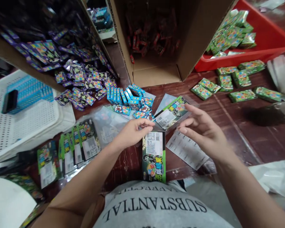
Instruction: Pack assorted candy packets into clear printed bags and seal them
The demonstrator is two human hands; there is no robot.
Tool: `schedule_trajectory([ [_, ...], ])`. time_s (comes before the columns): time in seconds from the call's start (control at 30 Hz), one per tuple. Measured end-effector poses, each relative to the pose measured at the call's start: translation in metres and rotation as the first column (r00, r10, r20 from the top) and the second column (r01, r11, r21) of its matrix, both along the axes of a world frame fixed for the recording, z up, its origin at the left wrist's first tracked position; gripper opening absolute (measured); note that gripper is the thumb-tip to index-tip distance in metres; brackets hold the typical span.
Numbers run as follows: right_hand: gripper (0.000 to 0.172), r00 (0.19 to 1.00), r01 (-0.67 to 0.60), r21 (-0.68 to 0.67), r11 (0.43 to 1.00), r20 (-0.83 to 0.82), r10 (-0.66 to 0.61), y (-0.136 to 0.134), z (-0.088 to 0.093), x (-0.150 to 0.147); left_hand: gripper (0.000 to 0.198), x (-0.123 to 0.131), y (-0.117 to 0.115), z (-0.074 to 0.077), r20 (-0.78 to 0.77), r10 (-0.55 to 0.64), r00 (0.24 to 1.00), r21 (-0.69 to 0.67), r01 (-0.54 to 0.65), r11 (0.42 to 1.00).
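Observation:
In front of me a green and black candy packet (178, 106) with a white label lies tilted inside a clear plastic bag (161, 126). At the bag's near left corner, my left hand (136, 132) has thumb and fingers pinched together on the plastic. My right hand (202, 131) is beside the bag's right edge, fingers curved and apart, with no firm grip showing. Below the bag, close to my body, another green and black packet (153, 174) lies label up. A white printed sheet (186, 150) rests under the right hand.
Small blue candy boxes (123, 95) and purple sachets (83, 79) lie beyond my hands. A cardboard box (154, 76) holds red packets. Green packs (242, 77) sit near a red bin (270, 41). Labelled packets (85, 139) and a white basket (45, 110) are at left.

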State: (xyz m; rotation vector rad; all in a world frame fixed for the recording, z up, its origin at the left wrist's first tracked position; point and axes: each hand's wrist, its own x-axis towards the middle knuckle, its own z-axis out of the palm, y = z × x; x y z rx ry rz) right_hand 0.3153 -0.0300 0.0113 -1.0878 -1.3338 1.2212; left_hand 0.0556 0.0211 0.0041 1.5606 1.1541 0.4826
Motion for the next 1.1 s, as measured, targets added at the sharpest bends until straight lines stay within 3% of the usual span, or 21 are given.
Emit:
schedule_trajectory([
  [0.1,0.063,1.0,-0.027,0.006,1.0,-0.001,0.027,0.002,0.005,-0.012,0.018,-0.008,0.009,-0.003,0.135,0.086,0.987,-0.225,-0.054,0.973],
  [0.23,0.06,1.0,0.004,-0.017,1.0,0.001,-0.004,-0.002,0.008,-0.015,0.027,-0.013,0.016,-0.007,0.207,0.091,0.974,-0.299,-0.026,0.954],
  [0.33,0.059,0.999,0.042,-0.05,0.998,0.026,-0.04,-0.007,0.009,-0.017,0.046,-0.01,0.018,-0.009,0.293,0.118,0.949,-0.348,-0.009,0.937],
  [0.4,0.059,0.997,0.06,-0.061,0.996,0.054,-0.057,-0.01,0.01,-0.018,0.047,-0.007,0.018,-0.009,0.307,0.132,0.943,-0.322,-0.027,0.946],
  [0.53,0.061,0.993,0.091,-0.075,0.993,0.087,-0.085,-0.01,0.011,-0.019,0.01,-0.009,0.012,-0.005,0.26,0.015,0.965,-0.176,0.032,0.984],
  [0.67,0.065,0.994,0.079,-0.065,0.995,0.084,-0.073,-0.007,0.01,-0.022,0.006,-0.018,-0.002,0.001,0.276,-0.088,0.957,-0.057,0.108,0.993],
  [0.9,0.075,0.963,-0.175,-0.019,0.984,0.203,0.175,-0.003,0.007,-0.046,0.014,-0.014,-0.018,-0.001,0.274,0.044,0.961,-0.096,-0.019,0.995],
  [1.0,0.081,0.925,-0.156,0.044,0.987,0.357,0.13,-0.004,0.001,-0.053,0.014,-0.011,-0.019,-0.001,0.253,0.066,0.965,-0.108,-0.039,0.993],
  [1.1,0.09,0.82,-0.096,0.218,0.971,0.57,-0.047,-0.009,-0.004,-0.055,0.012,-0.012,-0.02,0.001,0.242,0.075,0.967,-0.126,-0.046,0.991],
])
